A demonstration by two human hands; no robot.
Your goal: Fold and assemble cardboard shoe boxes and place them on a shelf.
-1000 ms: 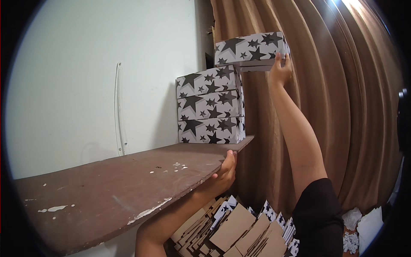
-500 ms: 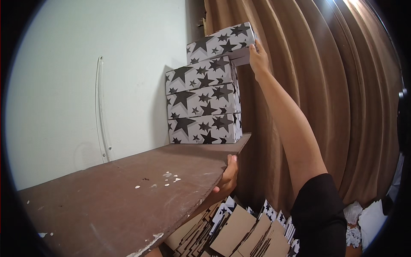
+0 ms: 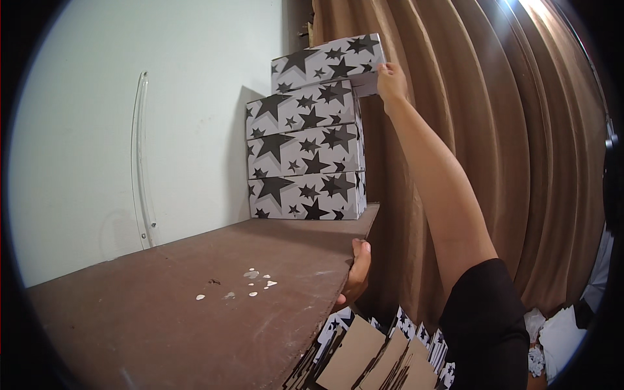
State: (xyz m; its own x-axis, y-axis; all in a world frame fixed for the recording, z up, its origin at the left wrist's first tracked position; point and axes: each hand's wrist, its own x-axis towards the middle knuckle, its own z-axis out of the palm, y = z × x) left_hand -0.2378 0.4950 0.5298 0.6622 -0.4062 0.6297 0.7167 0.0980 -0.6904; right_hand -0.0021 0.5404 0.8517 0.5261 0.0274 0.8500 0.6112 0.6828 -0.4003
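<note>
- The top box [image 3: 324,62], star-printed, lies over the stack of three matching boxes [image 3: 302,149], its right end jutting past them; I can't tell whether its underside fully rests there.
- My right hand [image 3: 394,84] is closed on that jutting end.
- I'd judge the step as lining this box up; the next move calls for a steady leftward push.
- My left hand [image 3: 355,278], half curled, is well below, against the shelf [image 3: 149,312] edge; its firmness I can't tell.

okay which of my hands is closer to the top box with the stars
Your right hand, holding the top box at its right end. Your left hand is lower, at the brown board's edge.
</note>
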